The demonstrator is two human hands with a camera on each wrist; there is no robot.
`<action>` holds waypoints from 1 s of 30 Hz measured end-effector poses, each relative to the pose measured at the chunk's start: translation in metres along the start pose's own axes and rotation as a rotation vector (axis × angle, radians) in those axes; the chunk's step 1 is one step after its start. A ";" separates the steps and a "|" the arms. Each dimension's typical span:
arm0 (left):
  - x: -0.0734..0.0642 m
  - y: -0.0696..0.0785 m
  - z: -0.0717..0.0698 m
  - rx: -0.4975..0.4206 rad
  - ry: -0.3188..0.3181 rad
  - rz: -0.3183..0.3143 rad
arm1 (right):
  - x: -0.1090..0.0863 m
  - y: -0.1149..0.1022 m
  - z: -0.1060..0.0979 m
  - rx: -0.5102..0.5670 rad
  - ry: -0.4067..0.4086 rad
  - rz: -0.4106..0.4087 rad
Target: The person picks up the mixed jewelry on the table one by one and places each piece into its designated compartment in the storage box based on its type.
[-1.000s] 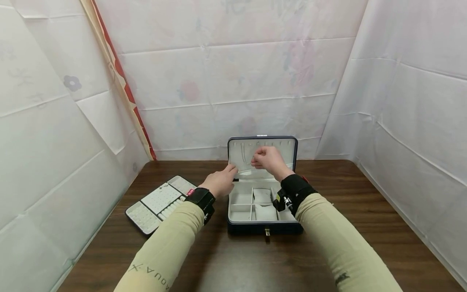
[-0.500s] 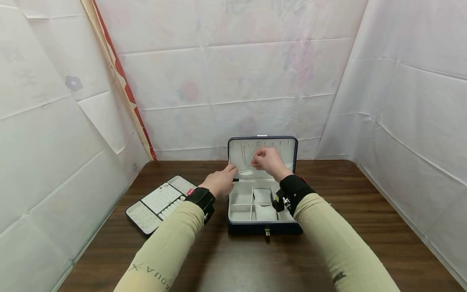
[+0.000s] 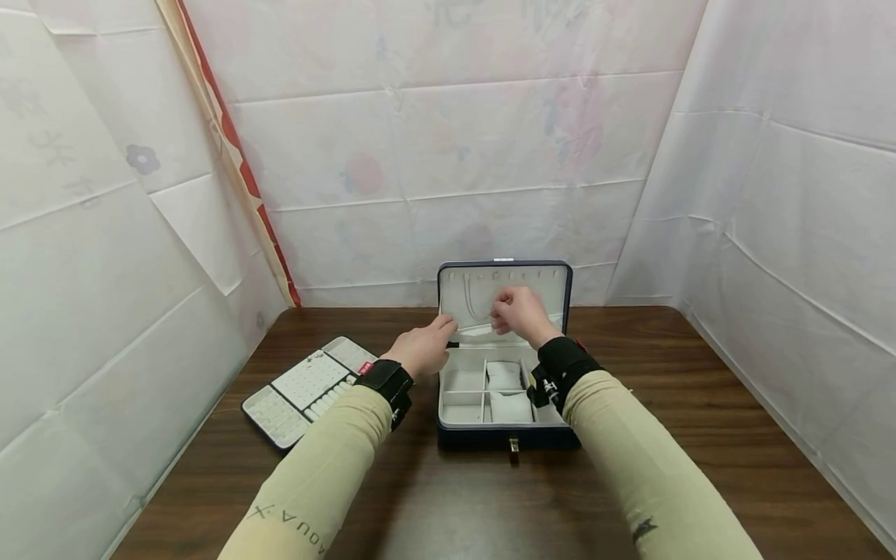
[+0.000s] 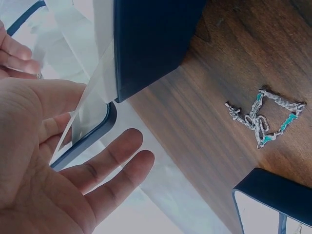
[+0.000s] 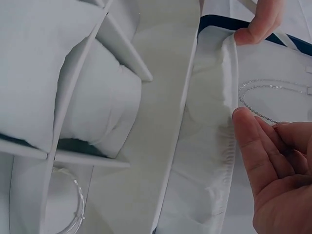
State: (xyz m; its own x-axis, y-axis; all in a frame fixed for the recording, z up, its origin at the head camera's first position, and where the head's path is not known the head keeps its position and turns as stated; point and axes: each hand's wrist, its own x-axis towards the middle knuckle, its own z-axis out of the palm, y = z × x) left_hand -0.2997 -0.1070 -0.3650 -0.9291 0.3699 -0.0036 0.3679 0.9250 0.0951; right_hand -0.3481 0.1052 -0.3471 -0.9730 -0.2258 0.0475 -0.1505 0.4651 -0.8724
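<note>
A dark blue jewelry box (image 3: 483,439) stands open with its pale-lined lid (image 3: 451,299) upright. From a hook in the lid hangs a thin silver necklace (image 5: 265,87). My right hand (image 3: 521,315) is in front of the lid, thumb and forefinger pinching the necklace's lower end. At the lid's left edge, my left hand (image 3: 423,348) grips the rim near the corner of the gathered fabric pocket (image 5: 200,146). In the left wrist view two of its fingers (image 4: 114,161) extend outside the rim.
White watch pillows (image 3: 511,407) sit in the box's compartments, and a silver bangle (image 5: 80,200) lies in another. A jewelry tray (image 3: 262,427) lies on the table to the left. Between tray and box is a silver bracelet with turquoise parts (image 4: 289,121). White sheets (image 3: 420,148) surround the table.
My right hand has shifted slightly right and down, showing more of the hanging chain. My left hand keeps its place at the lid's edge.
</note>
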 end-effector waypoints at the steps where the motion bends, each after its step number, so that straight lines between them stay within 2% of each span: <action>1: 0.000 0.000 0.000 -0.001 0.000 0.002 | 0.000 0.001 -0.001 -0.006 0.000 0.001; 8: -0.001 0.000 -0.001 -0.009 -0.002 0.007 | 0.000 0.005 -0.004 -0.027 -0.012 0.021; 19: 0.000 -0.001 0.002 -0.009 0.006 0.011 | -0.001 0.006 -0.003 -0.120 -0.011 0.030; 30: 0.000 -0.001 0.002 -0.005 0.009 0.017 | -0.002 0.007 -0.004 -0.117 0.000 0.024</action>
State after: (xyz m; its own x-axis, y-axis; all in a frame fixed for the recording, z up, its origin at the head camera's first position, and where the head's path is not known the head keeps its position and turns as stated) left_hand -0.3003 -0.1077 -0.3672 -0.9229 0.3850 0.0066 0.3837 0.9180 0.1000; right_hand -0.3482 0.1123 -0.3515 -0.9766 -0.2133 0.0276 -0.1467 0.5668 -0.8107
